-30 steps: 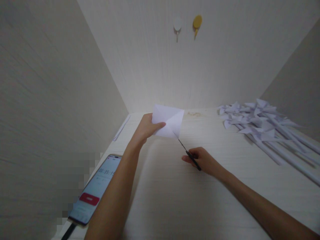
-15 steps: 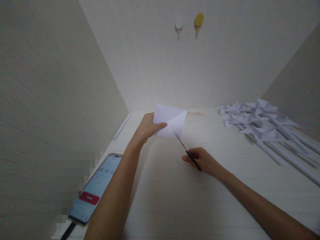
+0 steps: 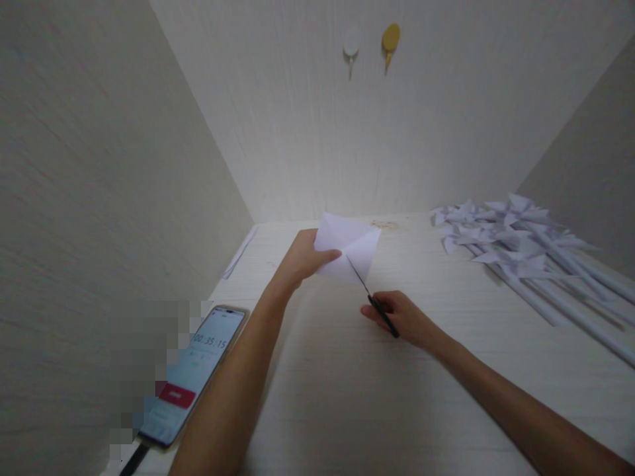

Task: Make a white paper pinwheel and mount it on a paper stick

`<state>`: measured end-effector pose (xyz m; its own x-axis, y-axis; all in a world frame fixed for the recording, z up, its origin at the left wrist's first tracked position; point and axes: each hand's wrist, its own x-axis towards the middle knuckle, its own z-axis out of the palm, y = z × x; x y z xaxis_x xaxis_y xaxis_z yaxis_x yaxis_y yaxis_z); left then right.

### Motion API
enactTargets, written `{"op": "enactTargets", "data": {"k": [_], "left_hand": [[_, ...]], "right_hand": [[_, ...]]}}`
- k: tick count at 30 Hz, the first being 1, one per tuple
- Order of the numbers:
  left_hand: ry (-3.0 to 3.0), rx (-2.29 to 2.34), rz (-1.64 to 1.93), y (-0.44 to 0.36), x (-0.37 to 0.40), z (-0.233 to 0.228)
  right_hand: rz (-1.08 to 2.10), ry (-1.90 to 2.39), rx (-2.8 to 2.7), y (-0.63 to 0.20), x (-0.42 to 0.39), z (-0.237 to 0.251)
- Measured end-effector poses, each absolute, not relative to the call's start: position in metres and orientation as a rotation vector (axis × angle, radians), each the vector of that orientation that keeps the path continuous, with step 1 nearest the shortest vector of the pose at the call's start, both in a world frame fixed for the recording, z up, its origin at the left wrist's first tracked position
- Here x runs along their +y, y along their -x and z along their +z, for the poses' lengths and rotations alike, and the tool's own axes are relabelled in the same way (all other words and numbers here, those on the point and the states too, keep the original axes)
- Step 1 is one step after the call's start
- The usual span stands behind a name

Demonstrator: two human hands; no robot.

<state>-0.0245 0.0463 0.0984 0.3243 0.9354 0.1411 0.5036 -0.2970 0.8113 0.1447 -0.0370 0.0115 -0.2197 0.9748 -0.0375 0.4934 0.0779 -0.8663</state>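
My left hand (image 3: 302, 256) pinches a white creased paper square (image 3: 350, 246) by its left edge and holds it above the pale table (image 3: 357, 396). My right hand (image 3: 404, 317) grips black-handled scissors (image 3: 372, 297). Their thin blades point up and to the left, and the tips lie against the lower middle of the paper, along a diagonal crease.
A pile of white paper pinwheels on rolled paper sticks (image 3: 526, 254) lies at the right. A phone (image 3: 191, 373) showing a timer rests at the front left with a cable. A paper strip (image 3: 241, 252) lies by the left wall. Two hooks (image 3: 370, 41) hang on the back wall.
The paper has shifted a little to the right and turned in my left hand. The scissor blades now reach further up into the sheet. My right hand has hardly moved.
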Motion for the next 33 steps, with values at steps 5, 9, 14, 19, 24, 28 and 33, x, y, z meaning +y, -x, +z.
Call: {"op": "enactTargets", "data": {"k": [5, 9, 14, 19, 24, 28, 33], "left_hand": [[-1.919, 1.276, 0.816, 0.0235, 0.0444, 0.0995], [-1.902, 1.261, 0.813, 0.0234, 0.0440, 0.0993], [-1.906, 1.263, 0.820, 0.0234, 0.0440, 0.0997], [-1.877, 1.286, 0.822, 0.0236, 0.0434, 0.1007], [-1.866, 1.280, 0.827, 0.0242, 0.0436, 0.1001], [-1.870, 1.274, 0.831, 0.0247, 0.0442, 0.0994], [-1.887, 1.258, 0.831, 0.0245, 0.0442, 0.0994]], "right_hand": [[1.058, 1.463, -1.785, -0.1444, -0.0371, 0.0126], [1.038, 1.469, -1.795, -0.1446, -0.0369, 0.0128], [1.004, 1.504, -1.814, -0.1453, -0.0364, 0.0126], [0.971, 1.511, -1.793, -0.1452, -0.0363, 0.0127], [0.951, 1.526, -1.786, -0.1455, -0.0360, 0.0120], [0.974, 1.525, -1.773, -0.1461, -0.0361, 0.0123], [1.043, 1.510, -1.743, -0.1465, -0.0362, 0.0119]]}}
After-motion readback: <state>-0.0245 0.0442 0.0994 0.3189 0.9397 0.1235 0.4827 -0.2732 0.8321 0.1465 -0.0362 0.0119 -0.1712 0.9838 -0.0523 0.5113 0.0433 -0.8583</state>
